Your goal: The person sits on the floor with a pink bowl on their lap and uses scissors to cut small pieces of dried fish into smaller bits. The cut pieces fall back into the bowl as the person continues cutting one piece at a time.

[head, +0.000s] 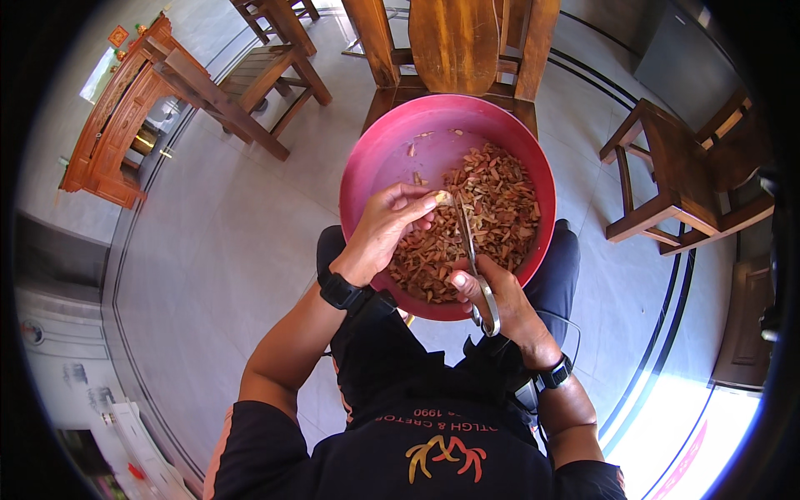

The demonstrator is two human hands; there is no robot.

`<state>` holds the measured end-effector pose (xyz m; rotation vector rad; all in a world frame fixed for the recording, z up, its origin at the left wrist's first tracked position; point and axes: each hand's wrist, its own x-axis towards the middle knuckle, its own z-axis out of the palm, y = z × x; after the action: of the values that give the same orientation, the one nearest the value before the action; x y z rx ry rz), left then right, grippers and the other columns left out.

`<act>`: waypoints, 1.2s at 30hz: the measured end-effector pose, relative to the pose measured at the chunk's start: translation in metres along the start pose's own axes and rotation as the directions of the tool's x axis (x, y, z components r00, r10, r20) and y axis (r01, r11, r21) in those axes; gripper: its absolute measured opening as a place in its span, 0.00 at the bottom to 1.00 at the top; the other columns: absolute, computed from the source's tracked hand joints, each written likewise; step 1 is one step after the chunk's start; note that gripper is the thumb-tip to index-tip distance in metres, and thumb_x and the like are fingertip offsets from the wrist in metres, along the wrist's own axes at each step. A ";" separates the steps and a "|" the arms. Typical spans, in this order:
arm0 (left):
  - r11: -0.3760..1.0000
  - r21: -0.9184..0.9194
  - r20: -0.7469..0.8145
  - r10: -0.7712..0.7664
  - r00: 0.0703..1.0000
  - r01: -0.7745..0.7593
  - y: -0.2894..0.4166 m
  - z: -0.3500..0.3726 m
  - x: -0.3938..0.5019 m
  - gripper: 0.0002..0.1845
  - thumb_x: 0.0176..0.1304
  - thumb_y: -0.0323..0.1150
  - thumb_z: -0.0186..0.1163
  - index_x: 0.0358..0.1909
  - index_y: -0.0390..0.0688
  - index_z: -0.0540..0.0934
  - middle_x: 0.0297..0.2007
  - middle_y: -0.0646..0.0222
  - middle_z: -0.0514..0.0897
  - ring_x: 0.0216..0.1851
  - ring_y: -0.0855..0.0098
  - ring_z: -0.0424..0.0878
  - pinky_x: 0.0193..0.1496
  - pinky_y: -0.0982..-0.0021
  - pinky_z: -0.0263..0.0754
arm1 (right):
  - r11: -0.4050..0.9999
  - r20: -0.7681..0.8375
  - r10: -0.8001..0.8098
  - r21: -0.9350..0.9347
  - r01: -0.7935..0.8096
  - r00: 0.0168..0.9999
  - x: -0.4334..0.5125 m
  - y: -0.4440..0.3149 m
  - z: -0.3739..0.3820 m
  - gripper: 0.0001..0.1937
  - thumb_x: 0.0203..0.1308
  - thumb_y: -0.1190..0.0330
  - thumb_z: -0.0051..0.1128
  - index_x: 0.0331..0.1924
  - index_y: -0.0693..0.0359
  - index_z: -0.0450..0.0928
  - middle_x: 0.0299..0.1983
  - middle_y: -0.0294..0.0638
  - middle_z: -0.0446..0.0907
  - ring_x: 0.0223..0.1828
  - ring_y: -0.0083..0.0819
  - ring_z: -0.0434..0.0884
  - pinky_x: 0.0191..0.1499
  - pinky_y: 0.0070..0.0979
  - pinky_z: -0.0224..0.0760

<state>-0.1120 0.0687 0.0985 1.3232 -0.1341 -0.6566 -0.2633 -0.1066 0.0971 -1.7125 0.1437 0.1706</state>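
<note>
Over a pink plastic basin (542, 187), my left hand (394, 219) pinches a small pale yellowish piece (442, 198) between thumb and fingers. My right hand (497, 287) grips a pair of metal scissors (465, 234), its thumb and fingers at the handle loops. The blades point away from me, and their tips are beside the pale piece; I cannot tell whether they touch it. Reddish-brown dried chips (494, 187) heap along the basin's right and near side. A few chips lie scattered on the basin's far left floor.
The basin rests at my knees, against the seat of a wooden chair (456, 44) in front. Another wooden chair (687, 181) stands on the right, and a wooden seat (256, 81) at the far left. A carved wooden cabinet (119, 125) is along the left wall. Grey tiles (206, 250) cover the floor.
</note>
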 end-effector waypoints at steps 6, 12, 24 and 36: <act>0.985 -0.147 -0.069 0.084 0.994 -0.093 -0.011 -0.006 -0.006 0.12 0.68 0.31 0.67 0.48 0.39 0.78 0.43 0.68 0.84 0.42 0.76 0.81 0.47 0.72 0.77 | 0.998 0.028 0.038 -0.049 -0.037 0.999 0.003 -0.002 0.003 0.30 0.67 0.42 0.58 0.45 0.68 0.79 0.21 0.38 0.79 0.24 0.25 0.79 0.29 0.27 0.72; 0.982 -0.186 -0.035 0.021 0.999 -0.027 -0.023 0.001 -0.016 0.13 0.67 0.31 0.68 0.48 0.41 0.76 0.43 0.68 0.82 0.42 0.76 0.80 0.47 0.71 0.76 | 0.995 0.023 0.096 -0.021 -0.095 0.995 0.006 -0.005 0.004 0.30 0.65 0.42 0.60 0.46 0.68 0.79 0.22 0.38 0.79 0.25 0.24 0.79 0.29 0.26 0.72; 0.972 -0.231 -0.034 0.033 0.999 -0.040 -0.027 0.007 -0.021 0.11 0.68 0.30 0.67 0.47 0.40 0.77 0.45 0.67 0.83 0.43 0.75 0.80 0.48 0.72 0.76 | 0.993 0.011 0.116 -0.017 -0.116 0.993 0.009 -0.003 0.005 0.28 0.66 0.45 0.62 0.48 0.67 0.79 0.25 0.39 0.81 0.25 0.23 0.78 0.29 0.23 0.71; 0.954 -0.301 -0.014 0.006 1.000 -0.010 -0.039 0.004 -0.021 0.10 0.67 0.29 0.67 0.46 0.39 0.79 0.44 0.66 0.84 0.42 0.75 0.82 0.47 0.72 0.78 | 0.969 -0.001 0.236 -0.075 -0.236 0.972 0.010 0.000 0.001 0.27 0.65 0.47 0.64 0.48 0.66 0.80 0.23 0.33 0.77 0.23 0.19 0.76 0.22 0.19 0.65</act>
<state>-0.1452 0.0727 0.0689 1.0316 -0.0272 -0.6339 -0.2533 -0.1056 0.0949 -1.7659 0.3398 0.3628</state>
